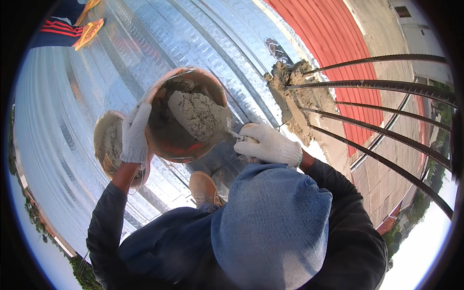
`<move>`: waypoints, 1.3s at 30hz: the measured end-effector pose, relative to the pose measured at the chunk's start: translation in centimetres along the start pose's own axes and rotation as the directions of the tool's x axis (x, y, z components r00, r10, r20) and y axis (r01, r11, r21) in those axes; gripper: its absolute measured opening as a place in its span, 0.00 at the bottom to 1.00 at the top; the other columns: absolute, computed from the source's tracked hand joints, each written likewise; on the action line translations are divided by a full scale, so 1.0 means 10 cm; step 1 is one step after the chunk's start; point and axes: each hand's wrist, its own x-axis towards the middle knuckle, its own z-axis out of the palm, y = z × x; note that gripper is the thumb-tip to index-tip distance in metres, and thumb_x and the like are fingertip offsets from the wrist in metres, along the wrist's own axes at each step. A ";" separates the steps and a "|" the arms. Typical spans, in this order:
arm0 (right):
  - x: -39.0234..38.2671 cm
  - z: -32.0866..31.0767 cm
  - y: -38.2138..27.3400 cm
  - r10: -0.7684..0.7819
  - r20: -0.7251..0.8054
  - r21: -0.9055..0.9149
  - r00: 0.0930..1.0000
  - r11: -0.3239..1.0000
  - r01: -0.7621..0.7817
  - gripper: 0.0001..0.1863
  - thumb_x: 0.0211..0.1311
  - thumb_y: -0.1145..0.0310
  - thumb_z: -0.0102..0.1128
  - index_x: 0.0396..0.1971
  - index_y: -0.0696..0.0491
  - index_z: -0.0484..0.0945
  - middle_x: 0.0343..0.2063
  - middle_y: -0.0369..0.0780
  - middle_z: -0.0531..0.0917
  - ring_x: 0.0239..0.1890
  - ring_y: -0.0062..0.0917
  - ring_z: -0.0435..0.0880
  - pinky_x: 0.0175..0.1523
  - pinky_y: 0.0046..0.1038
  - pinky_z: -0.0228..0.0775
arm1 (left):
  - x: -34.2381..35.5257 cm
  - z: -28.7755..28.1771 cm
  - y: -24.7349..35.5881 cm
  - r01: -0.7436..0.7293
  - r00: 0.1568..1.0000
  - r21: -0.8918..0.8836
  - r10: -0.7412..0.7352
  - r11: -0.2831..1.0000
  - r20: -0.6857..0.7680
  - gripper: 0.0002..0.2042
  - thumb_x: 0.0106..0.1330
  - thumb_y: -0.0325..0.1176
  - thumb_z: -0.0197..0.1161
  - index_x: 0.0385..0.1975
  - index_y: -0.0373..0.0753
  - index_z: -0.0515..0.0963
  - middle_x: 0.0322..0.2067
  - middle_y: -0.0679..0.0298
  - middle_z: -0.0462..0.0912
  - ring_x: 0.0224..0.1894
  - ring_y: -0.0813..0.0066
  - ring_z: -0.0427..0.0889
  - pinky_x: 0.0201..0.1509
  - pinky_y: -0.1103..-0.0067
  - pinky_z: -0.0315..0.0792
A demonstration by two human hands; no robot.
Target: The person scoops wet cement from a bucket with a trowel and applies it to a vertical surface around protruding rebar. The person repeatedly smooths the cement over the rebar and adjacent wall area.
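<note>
– above the metal deck, in front of the person: what does the left hand do?
– gloved in white. gripping the orange bucket at the left side of its rim. fingertips hidden, so their exact placing cannot be told.
– and the right hand?
– also gloved, closed around the handle of a trowel, at the bucket's right side. the trowel's metal neck runs in over the rim; blade masked by mortar.
– contents of the bucket?
– grey mortar, wet-looking, heaped toward the right of the interior. inner wall smeared. whether the base touches the deck: cannot tell.
– surroundings, left?
– a second bucket, partly behind the left hand, mortar inside. upper left, another person's foot in a yellow sandal.
– right?
– five ribbed steel bars, their near ends at a brownish mortar pile. red sheeting beyond it.
– below the bucket?
– the person's tan shoe.
</note>
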 end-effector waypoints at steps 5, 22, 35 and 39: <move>-0.22 0.03 0.37 0.227 -0.091 0.693 0.970 0.714 -0.102 0.18 0.81 0.52 0.63 0.47 0.54 0.84 0.27 0.35 0.82 0.26 0.23 0.81 0.34 0.30 0.76 | 0.03 0.02 0.11 0.009 0.998 -0.001 -0.009 1.000 -0.063 0.23 0.86 0.44 0.62 0.69 0.34 0.82 0.60 0.63 0.87 0.61 0.73 0.82 0.69 0.74 0.75; 0.24 0.14 0.51 0.390 -0.420 0.888 0.820 -0.010 0.459 0.18 0.85 0.49 0.61 0.47 0.51 0.78 0.29 0.33 0.80 0.24 0.23 0.80 0.32 0.30 0.79 | 0.05 0.00 0.10 -0.023 0.997 0.090 0.030 0.996 -0.070 0.23 0.86 0.45 0.61 0.68 0.33 0.83 0.58 0.62 0.87 0.60 0.72 0.82 0.68 0.73 0.74; 1.46 -0.01 0.74 0.604 -0.392 0.863 0.694 -0.020 0.504 0.19 0.88 0.45 0.55 0.44 0.46 0.77 0.29 0.34 0.80 0.25 0.27 0.80 0.32 0.38 0.79 | 0.05 0.01 0.06 -0.015 0.999 0.056 0.017 0.998 -0.047 0.23 0.87 0.44 0.60 0.69 0.34 0.83 0.59 0.62 0.87 0.60 0.72 0.83 0.68 0.73 0.75; 1.23 0.09 0.60 0.476 -0.401 0.884 0.783 -0.024 0.467 0.18 0.87 0.46 0.58 0.46 0.46 0.78 0.31 0.35 0.82 0.26 0.28 0.82 0.33 0.39 0.81 | 0.04 -0.07 0.09 -0.002 0.998 0.088 0.007 0.996 -0.059 0.22 0.86 0.44 0.60 0.68 0.34 0.83 0.59 0.62 0.87 0.60 0.72 0.82 0.68 0.73 0.75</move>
